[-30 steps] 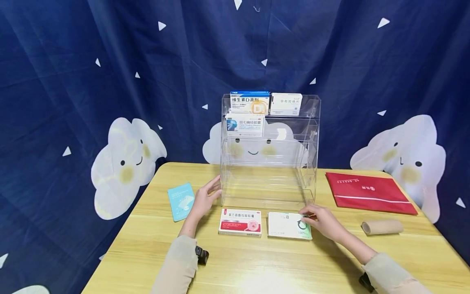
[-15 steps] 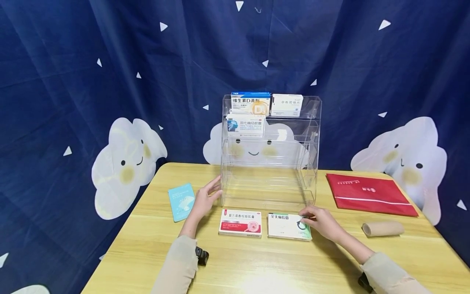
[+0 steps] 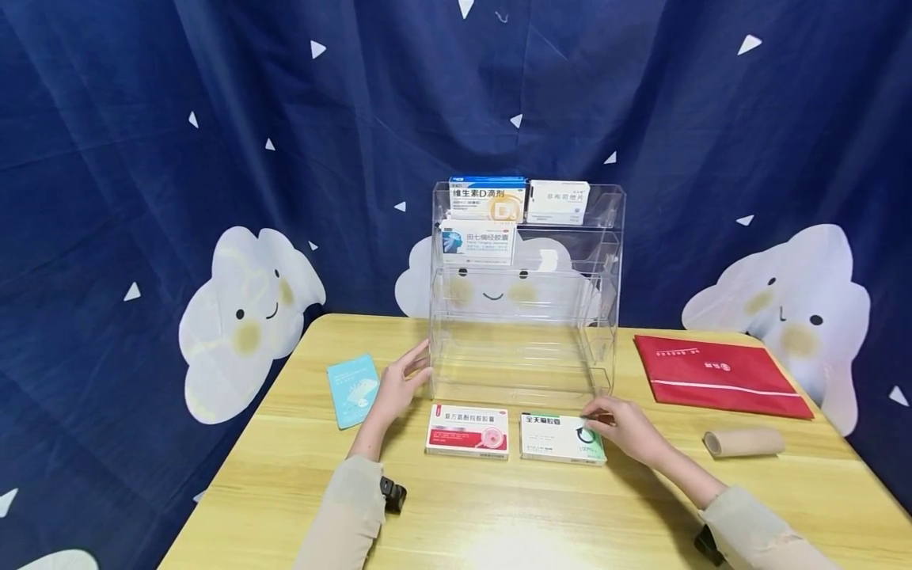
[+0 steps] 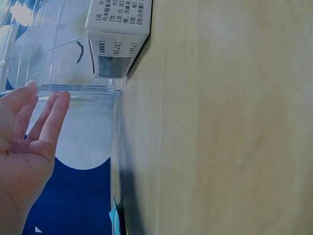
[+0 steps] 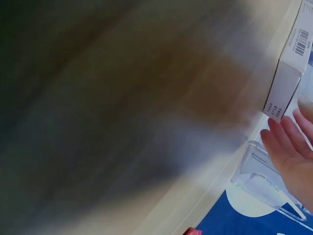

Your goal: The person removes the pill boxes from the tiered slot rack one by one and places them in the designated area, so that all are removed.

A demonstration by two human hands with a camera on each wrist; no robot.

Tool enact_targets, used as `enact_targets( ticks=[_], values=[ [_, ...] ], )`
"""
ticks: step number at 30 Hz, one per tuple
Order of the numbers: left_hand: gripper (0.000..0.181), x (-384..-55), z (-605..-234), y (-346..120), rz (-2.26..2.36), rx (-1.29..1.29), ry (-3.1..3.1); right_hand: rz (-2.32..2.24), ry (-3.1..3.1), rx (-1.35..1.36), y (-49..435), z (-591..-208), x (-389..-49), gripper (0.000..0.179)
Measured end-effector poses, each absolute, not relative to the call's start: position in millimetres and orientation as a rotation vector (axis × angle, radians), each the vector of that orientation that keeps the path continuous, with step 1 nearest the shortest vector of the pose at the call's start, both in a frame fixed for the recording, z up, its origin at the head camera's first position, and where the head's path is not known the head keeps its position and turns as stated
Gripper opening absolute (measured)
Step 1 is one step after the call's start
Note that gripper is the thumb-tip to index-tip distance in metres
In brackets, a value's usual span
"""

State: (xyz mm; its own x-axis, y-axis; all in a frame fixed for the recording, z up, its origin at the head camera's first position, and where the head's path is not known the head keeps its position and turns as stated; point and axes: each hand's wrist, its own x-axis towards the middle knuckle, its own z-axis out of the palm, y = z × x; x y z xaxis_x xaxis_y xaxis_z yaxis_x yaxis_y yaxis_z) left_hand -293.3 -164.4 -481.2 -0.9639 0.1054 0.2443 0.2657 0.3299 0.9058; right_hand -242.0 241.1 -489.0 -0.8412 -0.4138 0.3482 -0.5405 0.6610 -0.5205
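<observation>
While the wooden table (image 3: 456, 507) holds up a clear rack (image 3: 523, 318), the left hand (image 3: 397, 388) touches the rack's side with loose fingers that grip nothing, and the right hand (image 3: 624, 427) pinches a corner of the white and green box (image 3: 554, 440), which lies flat in front beside 1 red and white box (image 3: 466, 432).

Navy curtain (image 3: 370, 103) behind wood-grain table (image 3: 442, 522)

pale beige sleeves (image 3: 345, 507) are worn with small black wrist cameras (image 3: 393, 495).

Glare brightens the table (image 3: 513, 514) — the right wrist view lies shadowed.
</observation>
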Motion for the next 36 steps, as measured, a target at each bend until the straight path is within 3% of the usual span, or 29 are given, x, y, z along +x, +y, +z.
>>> enact_targets(
  ticks=[13, 36],
  values=[
    [0.057, -295.3, -480.6, -161.8, -1.728, -0.318, -2.435, 0.919, -2.475, 0.88, 228.3, -473.4, -252.1, 0.019],
    [0.056, -291.7, -481.6, -161.3, -1.669, -0.323, -2.43, 1.217, -2.109, 0.813, 162.4, -368.9, -299.5, 0.032]
  ],
)
